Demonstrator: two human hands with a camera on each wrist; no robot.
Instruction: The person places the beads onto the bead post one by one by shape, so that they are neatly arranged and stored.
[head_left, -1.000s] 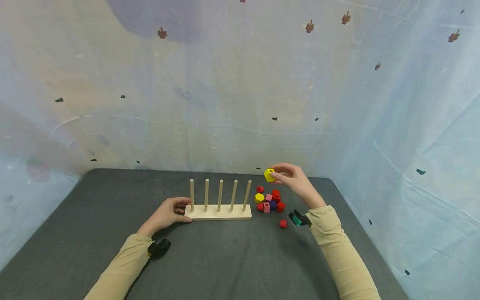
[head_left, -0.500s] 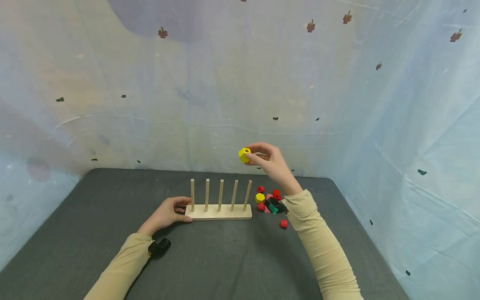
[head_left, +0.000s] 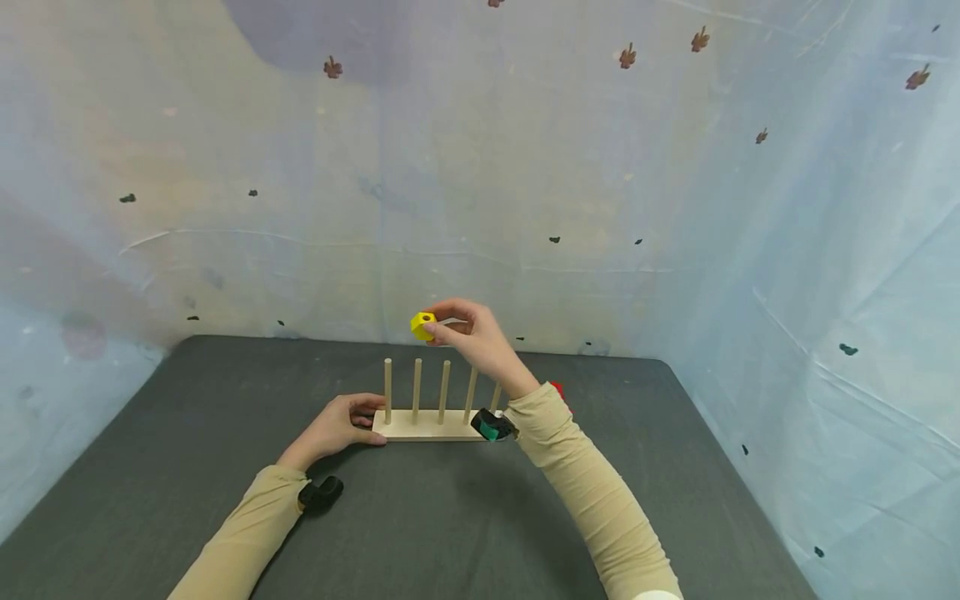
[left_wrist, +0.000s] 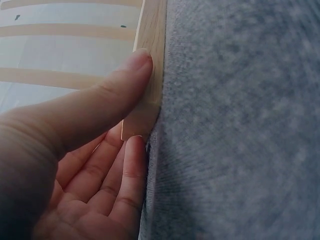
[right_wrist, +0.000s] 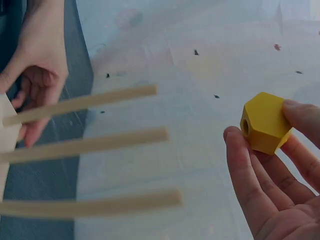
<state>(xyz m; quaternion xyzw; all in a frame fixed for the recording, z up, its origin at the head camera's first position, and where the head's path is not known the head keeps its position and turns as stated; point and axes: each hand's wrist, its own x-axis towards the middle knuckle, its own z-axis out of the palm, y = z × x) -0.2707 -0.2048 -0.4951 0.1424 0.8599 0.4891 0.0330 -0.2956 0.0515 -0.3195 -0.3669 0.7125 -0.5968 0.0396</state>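
Note:
A pale wooden peg board (head_left: 420, 426) with several upright pegs lies on the dark table. At its left end my left hand (head_left: 339, 427) grips the base, thumb along the front edge and fingers at the end and behind, as the left wrist view shows. Above the pegs, my right hand (head_left: 474, 337) pinches a yellow hexagonal bead (head_left: 422, 326) between thumb and fingers. In the right wrist view the bead (right_wrist: 266, 122) is apart from the peg tips, and its hole shows on one side. My right forearm and wrist camera cover the board's right end.
A red bead (head_left: 558, 389) peeks out behind the right sleeve; the other loose beads are hidden by the arm. A pale patterned sheet (head_left: 480, 208) hangs behind the table (head_left: 420, 517) and along its right side.
My right hand has carried the yellow bead leftward from above the bead pile to above the pegs, rising and then dipping somewhat. The left hand has stayed on the peg board.

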